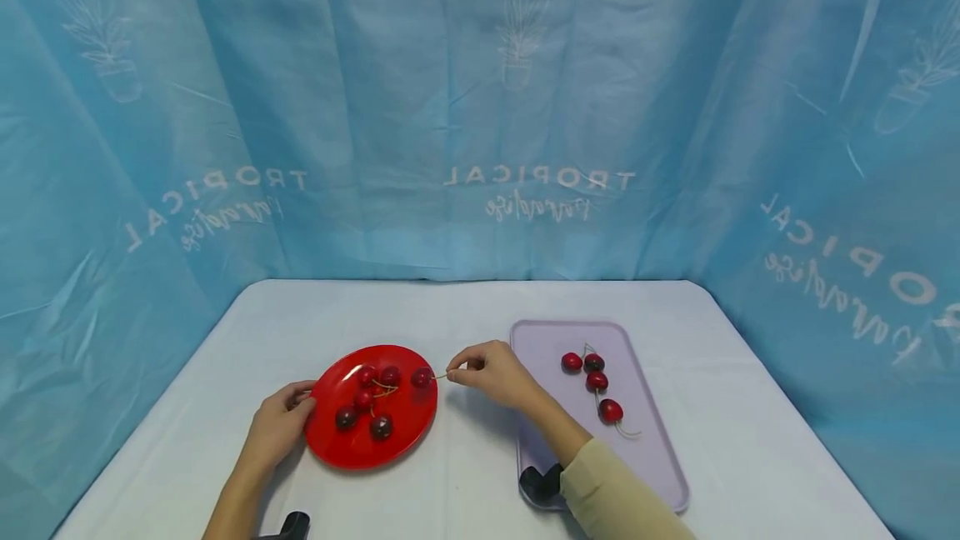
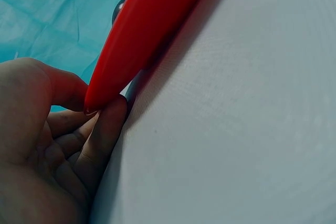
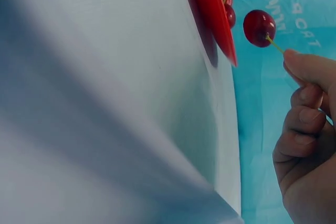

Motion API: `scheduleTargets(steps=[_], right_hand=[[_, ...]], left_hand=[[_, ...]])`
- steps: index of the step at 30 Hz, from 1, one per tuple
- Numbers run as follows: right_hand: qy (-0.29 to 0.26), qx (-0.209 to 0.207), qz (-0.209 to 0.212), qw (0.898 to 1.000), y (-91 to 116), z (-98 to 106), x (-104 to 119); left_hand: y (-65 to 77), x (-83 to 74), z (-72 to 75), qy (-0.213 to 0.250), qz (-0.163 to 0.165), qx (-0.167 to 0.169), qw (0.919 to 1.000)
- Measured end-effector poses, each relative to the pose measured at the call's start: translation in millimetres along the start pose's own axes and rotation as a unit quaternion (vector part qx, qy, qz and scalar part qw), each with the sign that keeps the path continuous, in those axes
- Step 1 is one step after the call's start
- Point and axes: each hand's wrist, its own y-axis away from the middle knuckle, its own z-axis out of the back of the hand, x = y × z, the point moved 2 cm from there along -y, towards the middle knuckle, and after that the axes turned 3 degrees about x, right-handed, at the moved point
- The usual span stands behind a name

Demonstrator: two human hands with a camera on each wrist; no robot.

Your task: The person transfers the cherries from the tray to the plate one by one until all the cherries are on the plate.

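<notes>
My right hand (image 1: 491,372) pinches a cherry (image 3: 259,28) by its stem between thumb and forefinger. In the head view that cherry hangs over the right side of a red plate (image 1: 337,450); the right wrist view shows it above the plate's rim. Several other cherries (image 1: 382,427) lie on the plate, some with stems showing. With thumb above and fingers below, my left hand (image 2: 58,145) grips the plate's left rim. Right of the right hand lies a pale purple tray (image 1: 540,337) with several cherries (image 1: 611,412) on it.
A white cloth covers the table (image 1: 247,332) under plate and tray. Blue printed curtains (image 1: 480,107) stand behind it and on both sides. The right forearm, in a beige sleeve (image 1: 611,486), reaches across the tray's lower left part.
</notes>
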Motion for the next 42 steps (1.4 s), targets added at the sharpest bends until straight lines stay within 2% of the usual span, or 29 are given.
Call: scheduleTargets(steps=[14,28,36,42], right_hand=[[0.011,0.024,0.023,0.999,-5,-7,14],[0.001,0.037,0.017,0.999,-10,-23,14],[0.01,0.045,0.018,0.999,-12,-36,16],[0.019,0.055,-0.004,0.998,-11,-43,19]], left_hand=[[-1.5,-0.2,1.3,0.009,0.008,0.006,0.9999],[-2.6,0.9,-0.3,0.011,0.018,0.009,0.9997],[-1.6,-0.9,0.4,0.012,0.007,0.007,0.9999],[-2.0,-0.6,-0.6,0.007,0.007,0.007,0.9999]])
